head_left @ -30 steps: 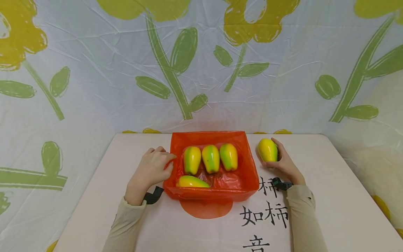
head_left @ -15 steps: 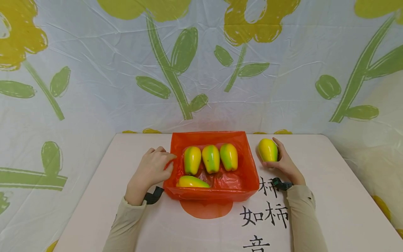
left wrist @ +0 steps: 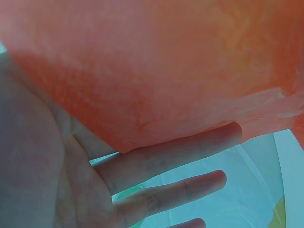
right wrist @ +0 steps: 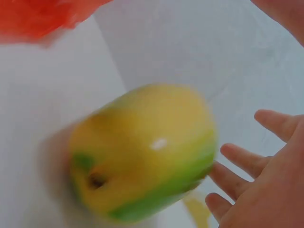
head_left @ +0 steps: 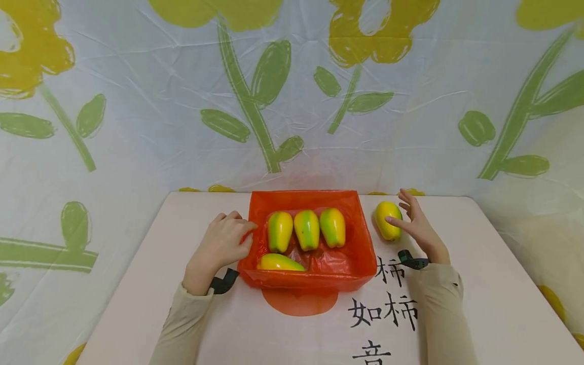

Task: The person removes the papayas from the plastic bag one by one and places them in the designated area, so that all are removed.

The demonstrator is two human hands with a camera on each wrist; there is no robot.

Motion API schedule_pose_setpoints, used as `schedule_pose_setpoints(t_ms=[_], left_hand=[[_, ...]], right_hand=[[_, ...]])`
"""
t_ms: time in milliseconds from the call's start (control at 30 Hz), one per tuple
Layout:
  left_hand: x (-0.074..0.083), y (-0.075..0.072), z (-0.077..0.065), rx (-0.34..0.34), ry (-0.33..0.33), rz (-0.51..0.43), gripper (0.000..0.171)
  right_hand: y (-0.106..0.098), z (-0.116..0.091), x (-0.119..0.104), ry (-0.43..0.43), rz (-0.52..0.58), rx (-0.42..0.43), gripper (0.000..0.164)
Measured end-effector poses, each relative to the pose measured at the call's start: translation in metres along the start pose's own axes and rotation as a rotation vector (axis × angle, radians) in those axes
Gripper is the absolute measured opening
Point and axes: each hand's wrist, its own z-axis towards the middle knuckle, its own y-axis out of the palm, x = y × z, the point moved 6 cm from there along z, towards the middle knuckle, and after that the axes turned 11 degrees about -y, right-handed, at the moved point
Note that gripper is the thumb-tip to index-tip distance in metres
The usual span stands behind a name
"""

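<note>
A glossy yellow-and-green fruit (head_left: pixel 387 219), perhaps a papaya or mango, lies on the table to the right of a translucent red plastic box (head_left: pixel 310 281). My right hand (head_left: pixel 422 230) is spread beside it with nothing in its grasp. In the right wrist view the fingertips (right wrist: pixel 244 159) come near the blurred fruit (right wrist: pixel 147 147); whether one touches is unclear. At the box's left rim my left hand (head_left: pixel 223 241) holds the edge. In the left wrist view, red plastic (left wrist: pixel 142 76) hides part of that hand (left wrist: pixel 85 185). Inside the box, similar fruits (head_left: pixel 306 229) form a row, with one lying sideways (head_left: pixel 279 262) in front.
The pale table (head_left: pixel 493 284) carries black written characters (head_left: pixel 385 309) and a red round print (head_left: pixel 301 303) in front of the box. Behind it stands a flower-patterned cloth (head_left: pixel 173 101). Each wrist wears a black camera mount (head_left: pixel 412 259).
My right hand has opened and drawn slightly right, letting go of the fruit, which stays on the table. The left hand keeps its place at the box rim. The head view shifted slightly.
</note>
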Motion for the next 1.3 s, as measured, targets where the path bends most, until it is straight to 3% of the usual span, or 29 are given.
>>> schedule_pose_setpoints(t_ms=[300, 700, 1033, 1300], left_hand=[[0.000, -0.001, 0.000, 0.007, 0.007, 0.004, 0.029], [0.002, -0.001, -0.001, 0.000, 0.008, -0.006, 0.030], [0.002, -0.001, -0.001, -0.009, 0.006, -0.004, 0.029], [0.002, -0.001, -0.001, -0.010, 0.002, -0.010, 0.030]], right_hand=[[-0.011, 0.019, -0.041, -0.077, -0.064, -0.018, 0.097], [0.001, 0.046, -0.109, -0.212, -0.146, -0.084, 0.088], [0.034, 0.068, -0.165, -0.384, -0.225, -0.182, 0.076], [0.075, 0.079, -0.202, -0.592, -0.306, -0.283, 0.070]])
